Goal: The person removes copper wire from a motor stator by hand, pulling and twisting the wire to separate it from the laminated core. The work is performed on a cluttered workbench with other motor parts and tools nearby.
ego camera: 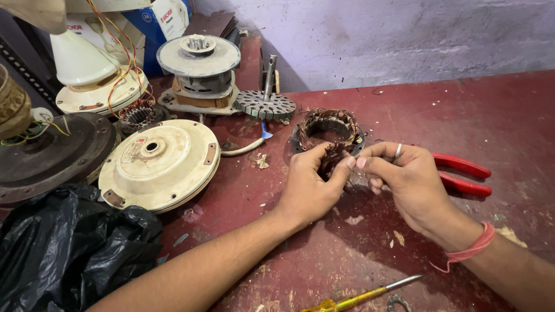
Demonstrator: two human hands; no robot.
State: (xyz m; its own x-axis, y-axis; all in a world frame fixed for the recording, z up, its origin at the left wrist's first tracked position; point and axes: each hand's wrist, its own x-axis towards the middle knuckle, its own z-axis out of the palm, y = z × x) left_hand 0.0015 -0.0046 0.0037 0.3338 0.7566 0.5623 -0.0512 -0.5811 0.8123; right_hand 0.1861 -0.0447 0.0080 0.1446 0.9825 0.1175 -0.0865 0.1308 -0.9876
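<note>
A crumpled black plastic bag (pixel 63 248) fills the 8 o'clock corner, with a round cream metal motor cover (pixel 159 164) above it. At centre, the left hand (pixel 312 182) and right hand (pixel 404 179) pinch copper strands of the ring-shaped copper-wound stator (pixel 328 132). Red-handled pliers (pixel 462 174) lie at 3 o'clock, a yellow-handled screwdriver (pixel 358 296) at 6. Open red tabletop (pixel 462 110) spreads toward 2 o'clock.

Both hands (pixel 358 179) pinch copper winding on a stator (pixel 328 134).
</note>
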